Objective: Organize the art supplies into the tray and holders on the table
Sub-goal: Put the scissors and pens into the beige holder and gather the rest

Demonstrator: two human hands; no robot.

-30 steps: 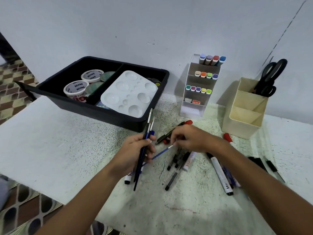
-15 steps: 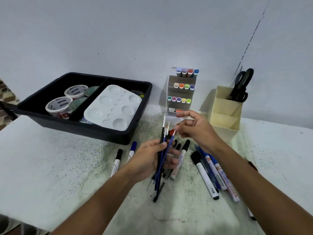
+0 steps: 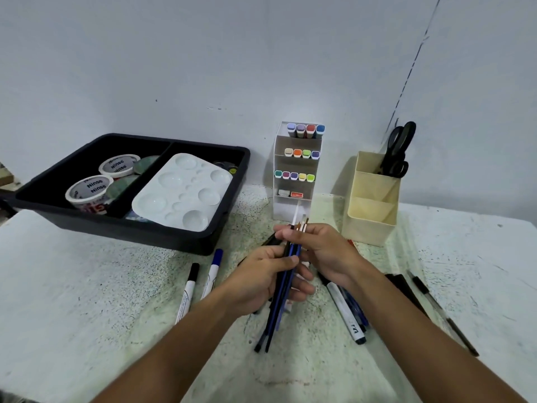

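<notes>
Paintbrushes [image 3: 286, 274], gathered in a bundle, sit gripped in the left hand [image 3: 261, 282] above the surface [image 3: 87, 286], while the right hand [image 3: 325, 251] pinches them near the bristles. Their long axis runs near-vertical in view, bristle tips pointing away toward the white marker rack [image 3: 297, 170]. A loose grip could let the thin handles slide out and scatter among the markers [image 3: 344, 311] below.

A pale grey painted wall [image 3: 203, 59] with a dark dashed line running down its right part rises behind the speckled white tabletop [image 3: 72, 286], beside patterned floor tiles [image 3: 5, 177] at far left.
</notes>
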